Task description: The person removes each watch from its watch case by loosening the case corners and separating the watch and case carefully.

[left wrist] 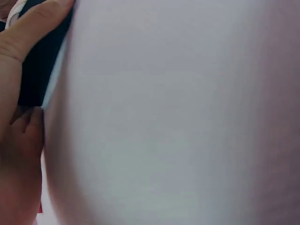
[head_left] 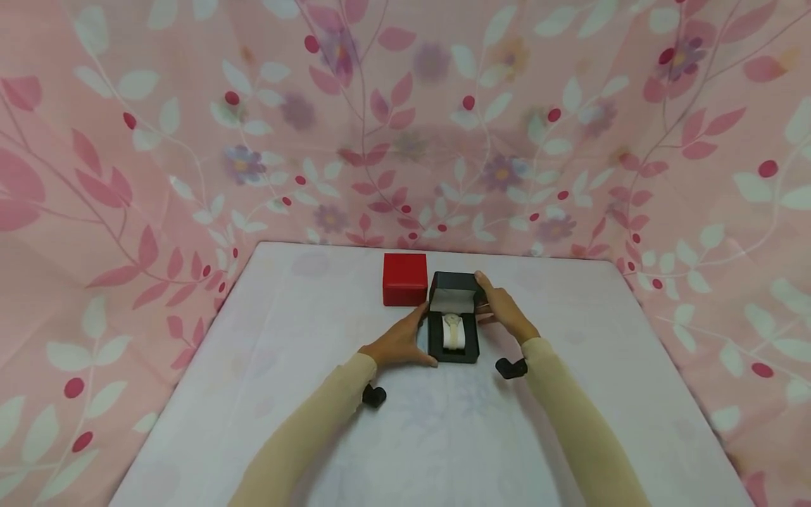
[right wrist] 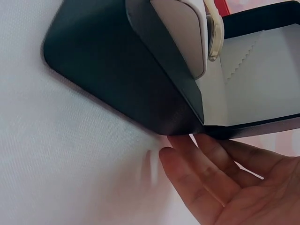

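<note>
Partner: What lies in front of you; where?

Me: A dark box, on the table; I take it as landmark for the rest; lid raised at its far end, pale lining facing me; watch inside it, light strap round a white cushion.

Partner: And your left hand?

Me: At the dark box's left side; thumb and fingers straightish, spread well apart; thumb against its near left part, fingers farther back along that side; touching rather than gripping, as I read it.

Partner: Your right hand?

Me: At the dark box's right rear; one digit up by the lid's corner, other fingers lower, at the hinge end; from the right wrist view, those fingers are loosely extended, tips against the bottom edge; how firmly they press, I cannot tell.

Partner: Anything else about?

Me: Red box, just behind and left of the dark box; my cream sleeves come in from the dark box's near side, one either side of it; pink floral cloth hangs behind, well beyond the dark box.
</note>
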Tool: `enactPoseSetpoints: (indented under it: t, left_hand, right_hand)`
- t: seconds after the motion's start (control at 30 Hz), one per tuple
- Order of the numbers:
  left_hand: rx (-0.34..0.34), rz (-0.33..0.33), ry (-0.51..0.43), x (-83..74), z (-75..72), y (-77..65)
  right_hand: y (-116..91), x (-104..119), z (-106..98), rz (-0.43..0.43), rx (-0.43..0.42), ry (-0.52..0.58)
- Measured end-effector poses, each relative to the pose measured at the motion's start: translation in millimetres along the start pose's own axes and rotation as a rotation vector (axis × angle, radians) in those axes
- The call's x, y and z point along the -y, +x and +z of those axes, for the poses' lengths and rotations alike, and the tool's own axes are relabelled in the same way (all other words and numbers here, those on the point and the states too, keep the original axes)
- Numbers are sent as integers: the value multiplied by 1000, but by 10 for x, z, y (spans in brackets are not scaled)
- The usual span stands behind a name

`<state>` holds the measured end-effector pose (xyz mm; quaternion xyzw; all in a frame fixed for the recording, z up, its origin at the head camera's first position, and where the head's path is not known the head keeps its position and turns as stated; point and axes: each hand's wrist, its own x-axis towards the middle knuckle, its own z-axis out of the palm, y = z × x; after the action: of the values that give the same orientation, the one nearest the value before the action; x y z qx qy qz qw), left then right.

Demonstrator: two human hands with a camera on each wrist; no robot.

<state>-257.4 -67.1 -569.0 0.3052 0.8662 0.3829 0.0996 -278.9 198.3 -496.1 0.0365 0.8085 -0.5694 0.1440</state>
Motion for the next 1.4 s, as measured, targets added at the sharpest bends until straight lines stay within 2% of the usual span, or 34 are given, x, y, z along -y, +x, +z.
enactPoseSetpoints:
  t: [0.2, 0.3, 0.4, 0.5, 0.6, 0.67, 0.8, 1.0, 1.1, 1.23, 1.4]
  left_hand:
    - [20, -42, 5, -74, -99, -4]
    - [-55, -32, -82, -111, -129, 3]
    - [-149, 62, -132, -136, -135, 35]
    - [-196, 173, -12, -154, -130, 76]
    - [-184, 207, 131, -179, -122, 99]
    - [-157, 190, 189, -183, -106, 108]
    - [-101, 129, 225, -199, -76, 123]
    - [-94, 130, 246, -240, -45, 158]
    - [-98, 125, 234, -263, -34, 171]
    - [-85, 75, 190, -330, -29, 189]
    - [-41, 26, 195, -447, -46, 222]
  right_hand:
    - [-20, -4, 25, -8, -17, -7]
    - [-29, 2, 31, -7, -15, -6]
    - [-32, 8, 34, -4, -18, 0]
    - [-29, 8, 39, -3, -20, -3]
    - [-25, 8, 41, -9, -23, -3]
    - [-19, 5, 43, -6, -29, 6]
    - [-14, -6, 50, -13, -33, 5]
    - [-21, -3, 41, -17, -41, -13]
    - [-22, 0, 36, -17, -44, -17]
    - [-21, -4, 33, -19, -47, -15]
    - [-26, -6, 31, -22, -38, -8]
